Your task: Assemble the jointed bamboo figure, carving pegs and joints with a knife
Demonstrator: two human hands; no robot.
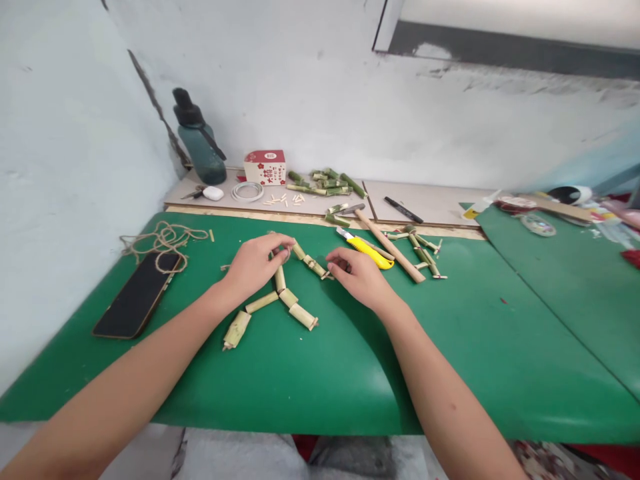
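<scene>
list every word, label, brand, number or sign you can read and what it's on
"大囍", second character less certain: front of the red and white box
Other print on that box, including its round top emblem: too small to read
Yellow cutter, black pen, bamboo figure: no readable text

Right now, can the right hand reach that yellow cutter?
Probably yes: the yellow cutter lies just beyond the right hand on the green surface, nothing seems between them, and the hammer is on the cutter's far side.
</scene>
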